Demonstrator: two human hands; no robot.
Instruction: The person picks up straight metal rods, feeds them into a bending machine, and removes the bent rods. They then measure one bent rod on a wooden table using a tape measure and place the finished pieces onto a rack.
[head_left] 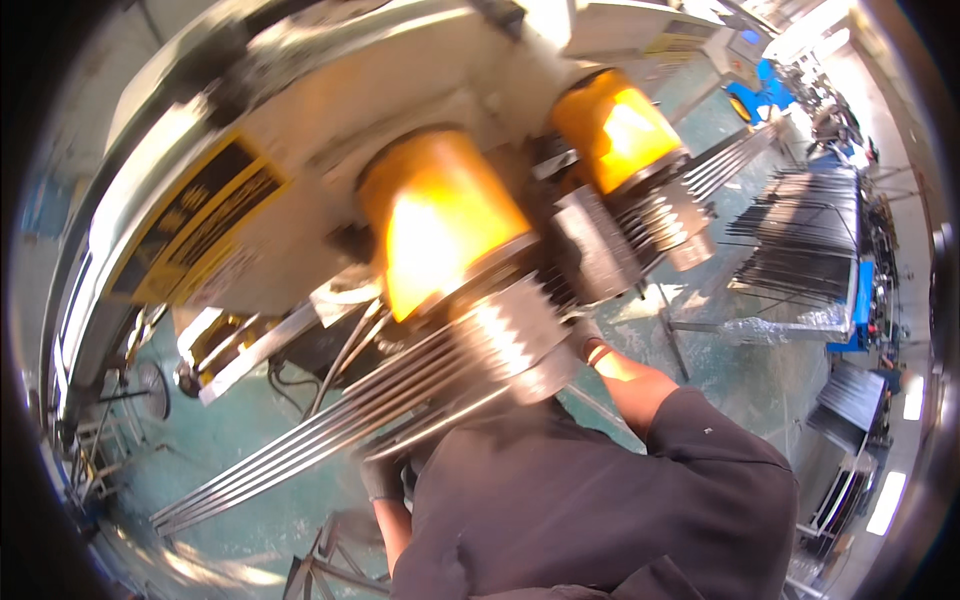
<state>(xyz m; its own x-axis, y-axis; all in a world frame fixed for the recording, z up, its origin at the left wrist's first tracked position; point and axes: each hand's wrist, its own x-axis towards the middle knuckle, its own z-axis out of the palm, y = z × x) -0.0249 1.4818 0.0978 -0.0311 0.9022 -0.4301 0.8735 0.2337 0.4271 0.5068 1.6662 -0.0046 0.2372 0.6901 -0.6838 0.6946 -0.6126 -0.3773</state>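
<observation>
While left hand (380,478) grips metal rods (300,445) (gloved), right hand (585,338) raised at rollers (515,335)

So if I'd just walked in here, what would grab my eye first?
Probably the two glowing orange cylinders on the big pale machine that fills the upper middle of the view. Below them, a bundle of long shiny metal rods runs through grooved rollers, slanting down to the lower left, with the person's gloved left hand beneath it. Racks of dark rods stand at far right.
</observation>
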